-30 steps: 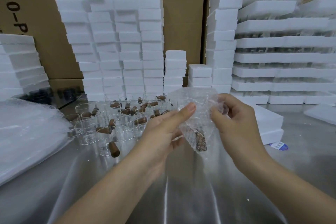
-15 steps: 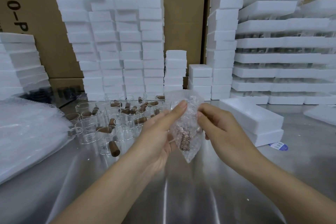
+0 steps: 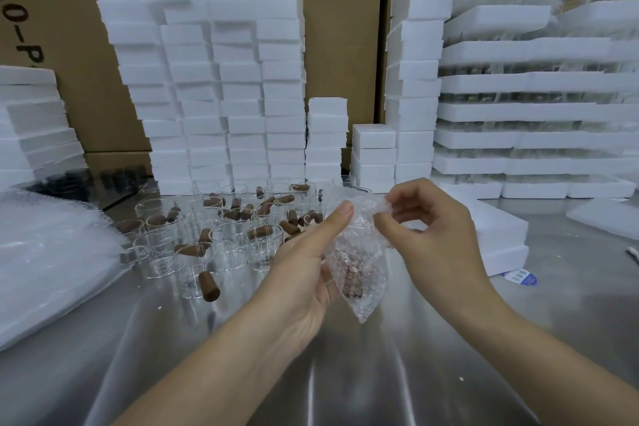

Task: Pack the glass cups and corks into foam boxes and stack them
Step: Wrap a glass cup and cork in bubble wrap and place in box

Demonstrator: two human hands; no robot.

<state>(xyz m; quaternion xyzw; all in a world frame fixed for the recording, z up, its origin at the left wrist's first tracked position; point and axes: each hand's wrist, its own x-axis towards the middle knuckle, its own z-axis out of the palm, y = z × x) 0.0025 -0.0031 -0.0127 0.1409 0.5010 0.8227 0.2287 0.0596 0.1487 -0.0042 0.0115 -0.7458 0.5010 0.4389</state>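
A small bubble-wrap pouch [image 3: 359, 252] with a brown cork showing through it hangs above the steel table. My left hand [image 3: 311, 263] holds it from the left, thumb up along its side. My right hand [image 3: 432, 235] pinches the pouch's top edge. Behind the hands stand several clear glass cups [image 3: 228, 242] with brown corks [image 3: 209, 285] scattered among and inside them. A long foam box [image 3: 498, 235] lies on the table just right of my right hand.
Tall stacks of small white foam boxes [image 3: 221, 79] line the back against cardboard cartons. Long foam trays [image 3: 536, 114] are stacked at the right. A pile of bubble-wrap sheets [image 3: 45, 266] covers the left side. A blue-and-white label [image 3: 520, 277] lies by the foam box.
The pouch has been folded narrower and brought closer between my hands. My right hand moved left and up from the pouch's side to its top edge.
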